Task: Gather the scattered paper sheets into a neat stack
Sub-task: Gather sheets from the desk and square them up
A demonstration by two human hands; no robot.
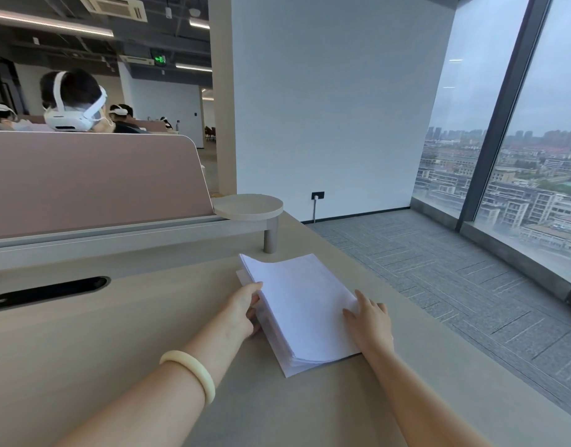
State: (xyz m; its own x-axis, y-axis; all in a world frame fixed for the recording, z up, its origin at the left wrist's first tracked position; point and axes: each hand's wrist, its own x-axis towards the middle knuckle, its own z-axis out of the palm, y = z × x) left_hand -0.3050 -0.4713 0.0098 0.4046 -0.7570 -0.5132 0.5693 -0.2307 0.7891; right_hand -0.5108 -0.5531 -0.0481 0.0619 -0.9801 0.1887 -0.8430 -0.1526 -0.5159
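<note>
A thick pile of white paper sheets [297, 304] lies on the beige desk [116, 333], turned slightly so its long side runs away from me. The far left corner fans out a little, with a few sheets sticking out. My left hand [245, 306] presses against the pile's left edge, thumb on top of the sheets and fingers along the side. My right hand [369, 321] lies flat on the pile's right edge, fingers spread over the top sheet. A pale bangle [190, 372] circles my left wrist.
A pink divider panel [90, 179] runs along the desk's far side. A small round shelf on a post [250, 206] stands just beyond the pile. A dark cable slot [48, 291] is set into the desk at left. The desk's right edge drops to grey carpet [439, 269].
</note>
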